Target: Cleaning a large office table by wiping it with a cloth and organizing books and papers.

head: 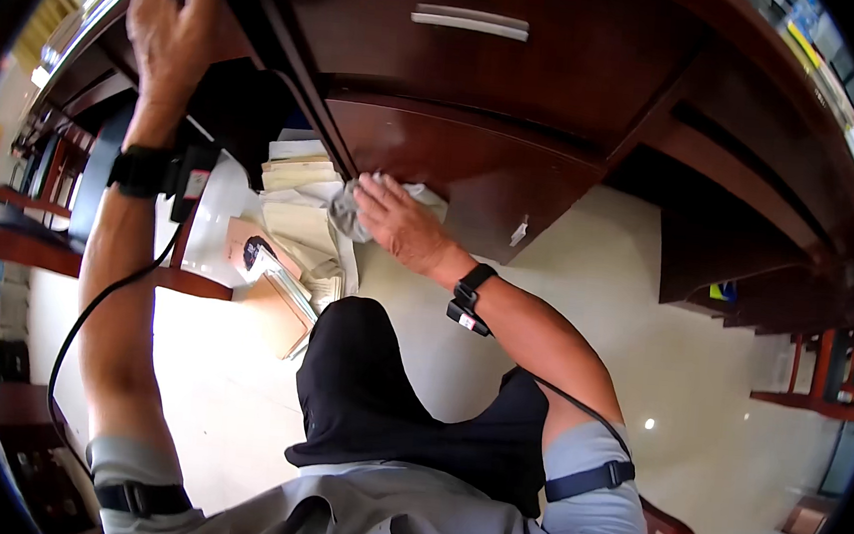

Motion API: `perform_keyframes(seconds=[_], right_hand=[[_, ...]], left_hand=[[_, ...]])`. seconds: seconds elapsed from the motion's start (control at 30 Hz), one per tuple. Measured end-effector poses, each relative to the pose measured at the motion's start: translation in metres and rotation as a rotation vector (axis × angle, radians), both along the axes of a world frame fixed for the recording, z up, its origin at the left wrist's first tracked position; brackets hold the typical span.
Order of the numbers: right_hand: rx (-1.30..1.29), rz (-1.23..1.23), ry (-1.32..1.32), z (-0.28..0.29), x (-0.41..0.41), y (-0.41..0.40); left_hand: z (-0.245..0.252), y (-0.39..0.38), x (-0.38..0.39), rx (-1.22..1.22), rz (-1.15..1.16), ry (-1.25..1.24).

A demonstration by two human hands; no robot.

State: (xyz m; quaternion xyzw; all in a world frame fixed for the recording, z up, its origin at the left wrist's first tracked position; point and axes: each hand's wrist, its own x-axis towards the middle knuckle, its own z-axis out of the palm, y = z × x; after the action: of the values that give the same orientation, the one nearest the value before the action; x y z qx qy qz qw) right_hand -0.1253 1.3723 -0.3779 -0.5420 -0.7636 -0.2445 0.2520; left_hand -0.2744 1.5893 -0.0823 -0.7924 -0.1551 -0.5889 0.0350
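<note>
My right hand (409, 229) presses a crumpled grey cloth (347, 208) flat against the lower left part of a dark reddish-brown wooden cabinet door (473, 158). Part of the cloth shows past the fingers on both sides. Above that door is a wide drawer front (488, 65) with a silver bar handle (470, 22). A small metal piece (520, 231) hangs on the door near its lower right corner. My left hand (167, 32) reaches up to the desk's edge at the top left. Its fingertips run out of the picture, so its grip is hidden.
Stacked papers and folders (295, 219) lean on the floor left of the cabinet, with a brown folder (273, 311) in front. A wooden chair (192, 282) stands at left. Cables run along both arms. At right are an open kneehole (644, 179) and another chair (815, 403).
</note>
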Motion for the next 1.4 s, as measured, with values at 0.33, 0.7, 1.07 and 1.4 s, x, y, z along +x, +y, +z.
perform_keyframes(seconds=[0.33, 0.7, 1.07, 1.4], right_hand=[[-0.511, -0.118, -0.015, -0.072, 0.047, -0.104], [-0.019, -0.733, 2.132, -0.183, 0.011, -0.116], [-0.022, 0.044, 2.731, -0.077, -0.009, -0.053], [0.15, 0.08, 2.226, 0.135, 0.028, -0.143]], left_hand=[[0.0, -0.028, 0.012, 0.007, -0.233, -0.03], [0.015, -0.068, 0.016, -0.177, -0.216, -0.024], [-0.032, 0.061, 0.03, -0.076, -0.429, -0.444], [0.001, -0.009, 0.0, -0.026, -0.191, 0.036]])
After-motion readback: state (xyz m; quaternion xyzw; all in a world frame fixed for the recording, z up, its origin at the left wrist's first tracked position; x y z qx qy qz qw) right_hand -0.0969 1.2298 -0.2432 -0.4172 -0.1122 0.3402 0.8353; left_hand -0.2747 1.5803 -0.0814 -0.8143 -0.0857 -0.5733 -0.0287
